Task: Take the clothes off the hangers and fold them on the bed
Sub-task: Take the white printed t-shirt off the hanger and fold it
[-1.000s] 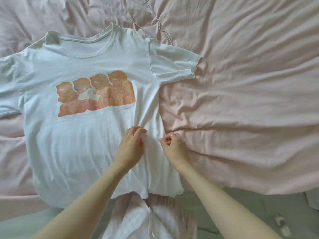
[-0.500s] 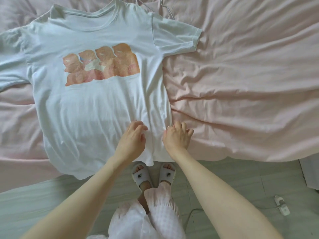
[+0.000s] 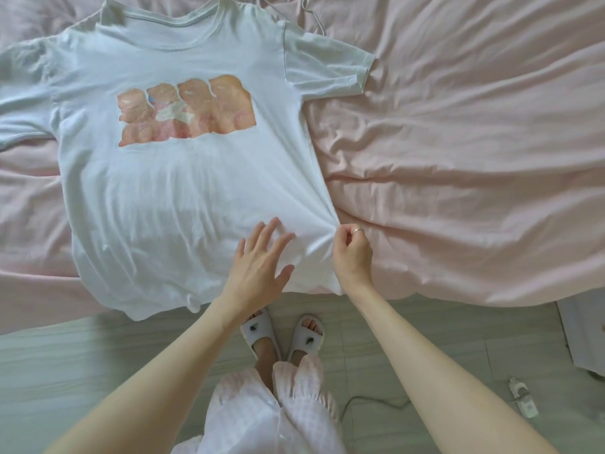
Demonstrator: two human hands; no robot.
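The white T-shirt (image 3: 183, 191) is lying face up on the bed (image 3: 458, 142), its orange print showing, collar pointing away from me and the hem hanging a little over the near edge of the mattress. It is already off its hanger, so that part of the job is looking done for this piece; the folding itself is not yet begun, since both sleeves are spread out to the sides and the body is lying in one single layer. I am flattening it first. My left hand (image 3: 258, 263) is resting open on the lower front of the shirt, fingers straight and fanned, pressing the cloth down. My right hand (image 3: 352, 253) is pinching the shirt's side seam near the hem between thumb and fingertips, and the fabric is bunching into small creases towards that pinch. Past the shirt's shoulder, a thin wire hanger (image 3: 307, 14) is lying on the pink sheet, though so little of it is showing at the top edge that I may be misreading it. I am standing at the bedside in white slippers (image 3: 262, 329). Other clothes, if any are waiting, are out of sight.
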